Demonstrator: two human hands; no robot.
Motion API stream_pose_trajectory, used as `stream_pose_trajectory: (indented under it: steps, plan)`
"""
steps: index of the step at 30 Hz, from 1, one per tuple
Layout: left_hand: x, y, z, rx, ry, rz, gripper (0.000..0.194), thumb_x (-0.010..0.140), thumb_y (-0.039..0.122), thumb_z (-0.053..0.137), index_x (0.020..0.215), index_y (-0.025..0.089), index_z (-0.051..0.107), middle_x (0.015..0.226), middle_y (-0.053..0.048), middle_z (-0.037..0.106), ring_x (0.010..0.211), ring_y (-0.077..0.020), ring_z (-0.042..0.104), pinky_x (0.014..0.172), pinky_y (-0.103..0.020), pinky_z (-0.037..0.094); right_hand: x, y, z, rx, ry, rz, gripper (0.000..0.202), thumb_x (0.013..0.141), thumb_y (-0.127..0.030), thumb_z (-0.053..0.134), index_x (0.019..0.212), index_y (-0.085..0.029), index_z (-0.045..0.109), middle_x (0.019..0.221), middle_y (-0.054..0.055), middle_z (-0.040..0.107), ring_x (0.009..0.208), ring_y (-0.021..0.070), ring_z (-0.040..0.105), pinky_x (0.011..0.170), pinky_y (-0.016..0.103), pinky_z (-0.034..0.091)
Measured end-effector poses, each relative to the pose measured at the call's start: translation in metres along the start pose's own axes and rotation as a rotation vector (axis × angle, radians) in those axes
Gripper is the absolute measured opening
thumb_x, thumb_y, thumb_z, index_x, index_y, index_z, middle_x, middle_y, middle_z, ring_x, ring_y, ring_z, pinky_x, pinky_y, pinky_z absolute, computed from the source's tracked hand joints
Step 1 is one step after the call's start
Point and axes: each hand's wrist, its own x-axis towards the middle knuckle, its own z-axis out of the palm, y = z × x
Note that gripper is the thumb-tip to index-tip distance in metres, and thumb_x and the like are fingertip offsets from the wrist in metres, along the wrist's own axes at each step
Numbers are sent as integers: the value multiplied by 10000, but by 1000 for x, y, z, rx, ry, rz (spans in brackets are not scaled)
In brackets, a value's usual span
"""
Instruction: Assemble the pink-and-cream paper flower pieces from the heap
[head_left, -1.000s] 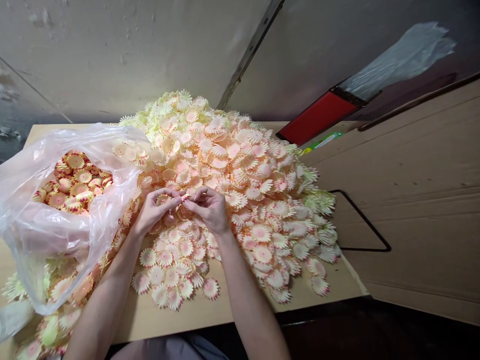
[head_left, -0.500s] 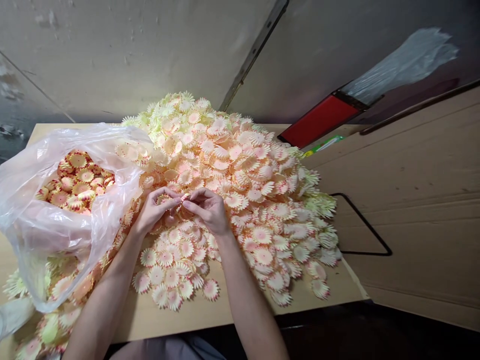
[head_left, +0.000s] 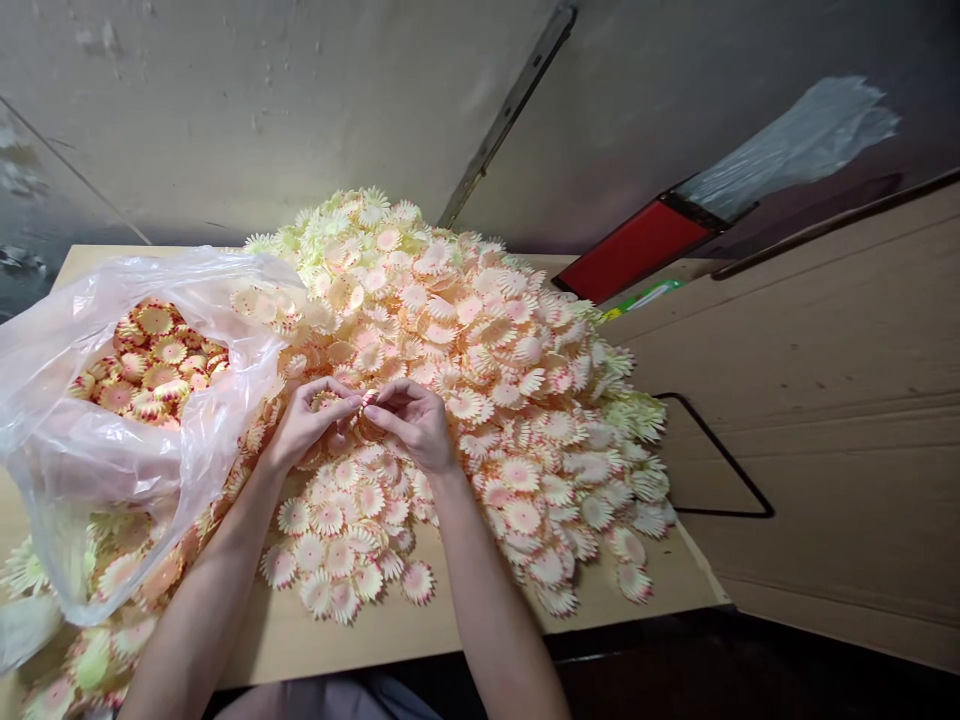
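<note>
OK, far L: plastic bag (head_left: pixel 150 465) sits on table (head_left: pixel 427 632), partly over loose petal discs (head_left: pixel 120 575), mouth gaping up, prob. so the red-tipped pieces (head_left: pixel 156 320) inside are w/in easy reach of my L hand (head_left: pixel 311 425). That hand's pinched narrow, thumb vs. finger, on a small petal piece (head_left: pixel 369 397) just over the main heap's near-L part. My R hand (head_left: pixel 417 424) pinches the same piece from the other side, also narrow; two-sided hold prob. bc it's tiny & thin. Exact contact's partly hidden. Main heap (head_left: pixel 517 390) spreads mid to R, prob. piled close so discs are always near my fingertips.

Edges: bag runs off the L of view. Table's near edge passes under my forearms, w/ a strip of wood showing btwn them. Heap's back meets or nearly meets the wall (head_left: pixel 300 110), can't tell. R edge is tight: discs close to it, then black wire loop (head_left: pixel 724 514) & cardboard (head_left: pixel 832 420). Most room's straight up, I'd say.
</note>
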Motion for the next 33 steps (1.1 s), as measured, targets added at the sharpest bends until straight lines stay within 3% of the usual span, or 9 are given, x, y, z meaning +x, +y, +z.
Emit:
stream_pose_trajectory:
  steps: [14,18,27,33]
  plan:
    - [1,2,0,10,0,1,303,720,415,817,745,154,664,783,-16,696,612,-103,561,605,-227,438,0,-4,1,-14,-2,14,252,652,-319,879,748,-224,666,772,-8,739,740,143,699,737,286,581]
    - [2,1,-1,15,3,15,284,709,389,831,748,155,674,813,-22,704,691,-119,593,655,-226,455,0,-6,0,-41,-17,36,275,647,-341,880,760,-222,659,768,-5,733,739,148,694,735,295,583]
    - [1,0,0,-2,-4,-8,326,706,425,824,741,154,647,771,-5,687,553,-82,530,548,-217,419,0,0,-2,-43,4,9,277,662,-356,878,759,-223,655,787,-6,736,752,140,702,747,283,578]
    - [0,0,0,17,-36,24,311,718,425,818,747,150,675,819,-30,697,599,-97,550,581,-224,436,-1,1,-6,-84,-15,17,271,685,-378,865,779,-226,661,815,2,744,784,151,708,774,297,579]
